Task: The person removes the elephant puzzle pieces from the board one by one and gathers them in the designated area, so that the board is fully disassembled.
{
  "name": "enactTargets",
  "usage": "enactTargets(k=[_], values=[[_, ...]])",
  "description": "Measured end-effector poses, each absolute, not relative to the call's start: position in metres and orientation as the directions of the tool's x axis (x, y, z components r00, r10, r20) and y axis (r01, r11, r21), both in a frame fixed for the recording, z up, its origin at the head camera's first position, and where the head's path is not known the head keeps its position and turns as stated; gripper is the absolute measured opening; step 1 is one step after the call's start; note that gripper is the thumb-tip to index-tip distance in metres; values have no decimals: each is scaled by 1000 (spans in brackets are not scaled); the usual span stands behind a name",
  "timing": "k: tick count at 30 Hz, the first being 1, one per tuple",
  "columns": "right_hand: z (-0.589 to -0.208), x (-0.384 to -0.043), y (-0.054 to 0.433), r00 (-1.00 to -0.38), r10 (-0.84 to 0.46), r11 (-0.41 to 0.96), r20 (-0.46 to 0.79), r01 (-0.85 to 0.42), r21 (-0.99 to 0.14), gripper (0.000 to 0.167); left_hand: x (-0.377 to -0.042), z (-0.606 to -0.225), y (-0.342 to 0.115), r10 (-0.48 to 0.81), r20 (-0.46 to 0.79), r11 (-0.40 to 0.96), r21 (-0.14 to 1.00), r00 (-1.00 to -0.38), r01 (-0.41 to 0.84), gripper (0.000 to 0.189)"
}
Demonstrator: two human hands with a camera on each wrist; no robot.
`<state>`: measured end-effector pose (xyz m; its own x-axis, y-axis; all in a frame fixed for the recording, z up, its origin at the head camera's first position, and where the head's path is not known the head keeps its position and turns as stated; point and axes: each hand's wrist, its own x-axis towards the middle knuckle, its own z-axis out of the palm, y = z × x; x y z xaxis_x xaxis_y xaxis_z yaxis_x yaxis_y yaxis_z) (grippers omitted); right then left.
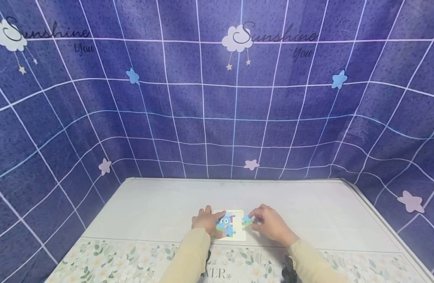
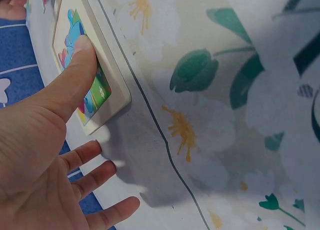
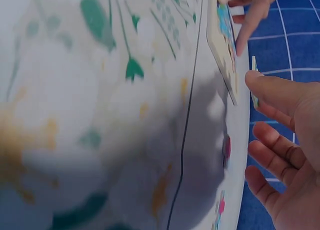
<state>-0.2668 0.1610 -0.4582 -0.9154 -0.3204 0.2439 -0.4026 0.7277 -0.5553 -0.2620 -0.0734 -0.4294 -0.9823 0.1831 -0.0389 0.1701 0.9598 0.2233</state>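
A square jigsaw board point(image 1: 239, 235) with a pale raised frame lies on the table, its left part filled with joined pieces point(image 1: 226, 225) of a blue cartoon figure. My left hand point(image 1: 204, 220) is at the board's left side. In the left wrist view its thumb point(image 2: 82, 65) presses on the picture while the other fingers extend beside the frame. My right hand point(image 1: 271, 225) pinches a blue and green jigsaw piece point(image 1: 247, 220) between thumb and fingers at the board's right edge. That piece point(image 3: 254, 80) appears edge-on and raised in the right wrist view.
Loose jigsaw pieces, one with pink on it point(image 3: 227, 151) and another point(image 3: 220, 209), lie on the table below my right hand. A white and floral cover point(image 1: 139, 255) spreads over the table. Behind it hangs a blue gridded curtain point(image 1: 217, 102).
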Motion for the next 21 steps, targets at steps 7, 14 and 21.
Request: enactTargets(k=[7,14,21], values=[[-456,-266,180,-931,-280,756,233,-364,-544,28,-260,-427,-73,178,-42,955,247,-983,163,74],[-453,-264,200,-939,-260,776,226,-342,-529,30,-258,-425,-72,175,-30,955,247,-984,162,74],[-452,-266,224,-932,-273,768,237,-360,-529,30,-258,-427,-73,181,-29,953,252,-983,169,75]])
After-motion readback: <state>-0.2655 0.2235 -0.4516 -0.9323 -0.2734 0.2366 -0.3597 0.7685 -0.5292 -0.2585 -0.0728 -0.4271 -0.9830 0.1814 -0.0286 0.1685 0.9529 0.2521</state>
